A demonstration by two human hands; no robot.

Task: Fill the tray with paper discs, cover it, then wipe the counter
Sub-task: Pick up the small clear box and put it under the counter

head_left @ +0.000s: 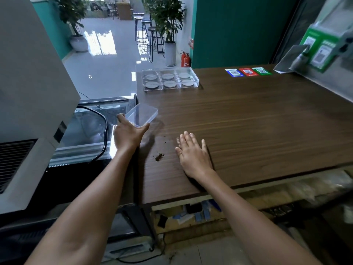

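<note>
Clear plastic tray (170,79), six compartments, one paper disc (152,84) in each: far left edge of the worktop (248,121), long axis left to right, uncovered. Clear lid (142,114): near the worktop's left edge, well apart from the tray, tilted, long axis running away and rightward; left hand (129,133) grips its near end between thumb and fingers. Right hand (193,152): flat on the worktop, fingers straight, holding nothing. Brown crumbs (159,156): between the hands, wiping not yet done. Risks, as judged: lid slipping from a one-ended grip; lid landing skewed unless turned to match the tray's axis; crumbs dragged along.
</note>
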